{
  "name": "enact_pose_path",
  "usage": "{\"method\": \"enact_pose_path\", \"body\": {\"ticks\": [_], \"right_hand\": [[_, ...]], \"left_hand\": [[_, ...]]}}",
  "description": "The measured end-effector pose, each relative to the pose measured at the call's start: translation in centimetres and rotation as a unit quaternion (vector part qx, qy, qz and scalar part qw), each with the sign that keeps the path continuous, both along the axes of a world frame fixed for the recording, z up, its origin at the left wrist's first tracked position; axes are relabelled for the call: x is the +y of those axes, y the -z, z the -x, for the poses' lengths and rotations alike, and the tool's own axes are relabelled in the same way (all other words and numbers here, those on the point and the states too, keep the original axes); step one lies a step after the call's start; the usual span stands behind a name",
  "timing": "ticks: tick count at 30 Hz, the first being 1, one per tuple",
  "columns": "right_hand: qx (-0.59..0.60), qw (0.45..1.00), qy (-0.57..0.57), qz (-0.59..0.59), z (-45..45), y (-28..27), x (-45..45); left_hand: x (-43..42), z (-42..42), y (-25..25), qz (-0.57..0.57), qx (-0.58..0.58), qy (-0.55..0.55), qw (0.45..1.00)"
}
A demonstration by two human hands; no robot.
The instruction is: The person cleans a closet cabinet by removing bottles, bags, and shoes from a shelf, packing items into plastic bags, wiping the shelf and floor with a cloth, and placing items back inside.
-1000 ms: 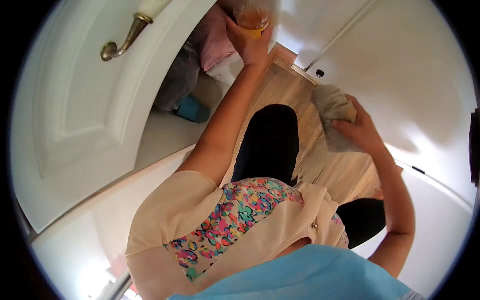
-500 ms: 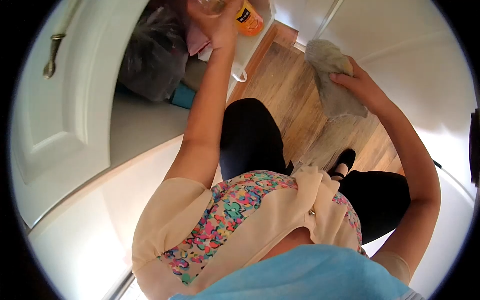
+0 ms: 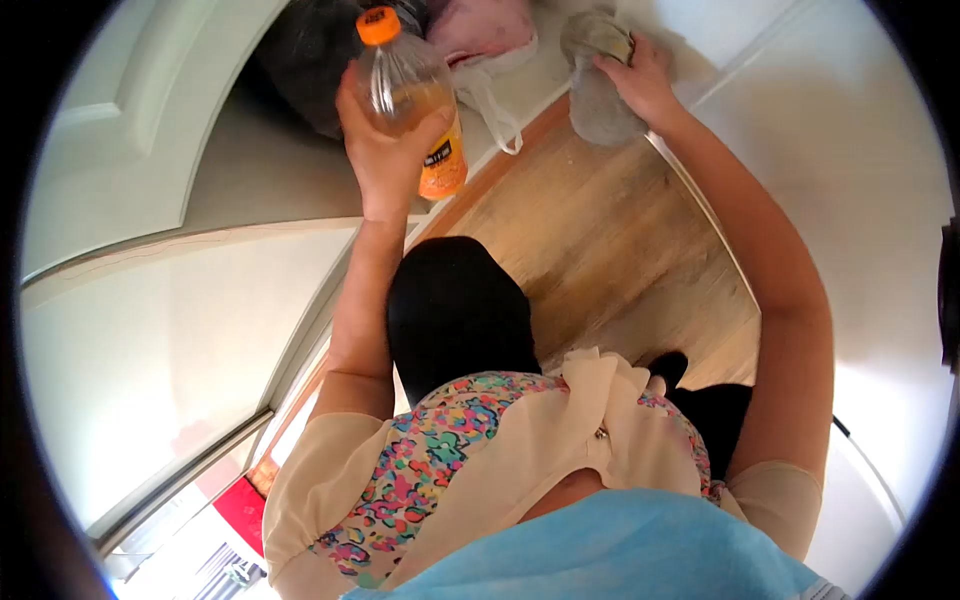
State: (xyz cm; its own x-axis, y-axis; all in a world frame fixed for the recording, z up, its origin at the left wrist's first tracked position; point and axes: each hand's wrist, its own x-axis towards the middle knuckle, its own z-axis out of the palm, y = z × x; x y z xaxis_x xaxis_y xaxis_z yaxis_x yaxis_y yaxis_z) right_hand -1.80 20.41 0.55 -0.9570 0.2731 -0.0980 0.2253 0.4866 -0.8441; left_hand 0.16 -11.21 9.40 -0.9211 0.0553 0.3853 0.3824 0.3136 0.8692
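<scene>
My left hand (image 3: 385, 160) is wrapped round a clear plastic bottle (image 3: 408, 75) with an orange cap and an orange label. The bottle is tilted, its cap pointing away from me, near the cabinet opening. My right hand (image 3: 645, 85) grips a crumpled grey cloth (image 3: 603, 105), which hangs over the floor beside the cabinet's edge. Fingers of the right hand are partly hidden in the cloth's folds.
A dark plastic bag (image 3: 300, 75) and a pink bundle (image 3: 485, 30) lie inside the cabinet, with a white strap (image 3: 495, 115) hanging over its edge. An open white door (image 3: 130, 130) stands at left. Wooden flooring (image 3: 610, 240) lies below.
My left hand has drawn the bottle out of the cabinet, nearer to me. My right hand has shifted up and left with the cloth, towards the cabinet. My view has turned.
</scene>
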Motion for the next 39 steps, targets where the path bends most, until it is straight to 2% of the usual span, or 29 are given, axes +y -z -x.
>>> {"method": "enact_pose_path", "body": {"ticks": [1, 2, 3, 4, 5, 6, 7, 8, 9, 11, 15, 17, 18, 21, 22, 23, 27, 29, 30, 34, 37, 39], "right_hand": [[0.081, 0.990, 0.057, -0.103, 0.6, -1.2, -0.5], [0.092, 0.988, 0.050, -0.110, 1.8, -1.1, -1.8], [0.169, 0.968, 0.053, -0.179, 2.6, -0.5, -3.2], [0.239, 0.938, 0.056, -0.246, 3.0, 0.4, -4.2], [0.246, 0.936, 0.052, -0.248, 3.2, 0.8, -5.0], [0.209, 0.938, -0.006, -0.277, 3.1, 1.2, -5.7], [0.168, 0.935, -0.065, -0.307, 3.4, 2.0, -6.2], [0.164, 0.933, -0.106, -0.304, 3.7, 5.2, -8.2], [0.168, 0.931, -0.107, -0.305, 4.2, 6.6, -8.3], [0.100, 0.923, -0.115, -0.354, 5.1, 8.2, -8.2], [0.100, 0.916, -0.093, -0.376, 6.5, 9.1, -7.7], [0.109, 0.885, -0.108, -0.439, 8.8, 10.9, -7.8], [0.103, 0.888, -0.112, -0.435, 10.1, 11.6, -8.1], [0.075, 0.888, -0.133, -0.434, 12.8, 10.2, -8.3], [0.060, 0.865, -0.146, -0.475, 9.5, 7.6, -8.0], [0.040, 0.853, -0.150, -0.498, 9.1, 7.3, -7.9], [0.045, 0.886, -0.105, -0.450, 7.6, 8.4, -6.7], [0.094, 0.920, -0.060, -0.375, 5.1, 9.0, -6.4], [0.090, 0.920, -0.058, -0.377, 3.6, 8.7, -6.6], [0.158, 0.928, -0.095, -0.323, -2.2, 9.7, -10.7], [0.128, 0.934, -0.159, -0.294, -6.2, 9.0, -14.1], [0.100, 0.934, -0.205, -0.275, -5.9, 9.8, -13.3]], "left_hand": [[0.6, -0.6, -0.7, 0.042, 0.002, -0.021, 0.999], [0.5, -0.8, -0.6, -0.022, -0.025, -0.025, 0.999], [0.0, -0.7, -0.7, -0.027, -0.012, -0.031, 0.999], [-0.2, -0.6, -0.6, 0.003, 0.000, -0.040, 0.999], [-0.4, -0.6, -0.5, 0.034, 0.012, -0.050, 0.998], [0.1, -1.0, -1.3, -0.023, -0.007, -0.034, 0.999], [-0.1, -1.0, -1.3, -0.026, -0.003, -0.037, 0.999], [-2.0, -1.1, -0.6, -0.009, -0.009, -0.045, 0.999], [-2.2, -1.2, -0.7, -0.001, -0.001, -0.052, 0.999], [-2.4, -1.6, -0.8, -0.006, 0.000, -0.054, 0.999], [-2.5, -3.0, -1.2, -0.026, -0.007, -0.057, 0.998], [-2.5, -2.3, -0.6, -0.032, -0.027, -0.059, 0.997], [-2.6, -1.6, -0.1, -0.022, -0.037, -0.054, 0.998], [-2.6, -0.7, 0.6, -0.018, -0.040, -0.045, 0.998], [-2.7, -4.6, 0.0, -0.044, -0.048, -0.049, 0.997], [-2.6, -4.9, 0.1, -0.044, -0.057, -0.046, 0.996], [-1.7, -5.5, -0.2, -0.071, -0.076, -0.048, 0.993], [-1.4, -5.7, -0.1, -0.119, -0.080, -0.051, 0.988], [-1.1, -5.6, 0.0, -0.137, -0.072, -0.046, 0.987], [-0.6, -5.1, 1.0, -0.141, -0.064, -0.056, 0.986], [-0.6, -5.4, 1.1, -0.134, -0.051, -0.053, 0.988], [-0.7, -5.2, 1.2, -0.129, -0.050, -0.055, 0.989]]}}
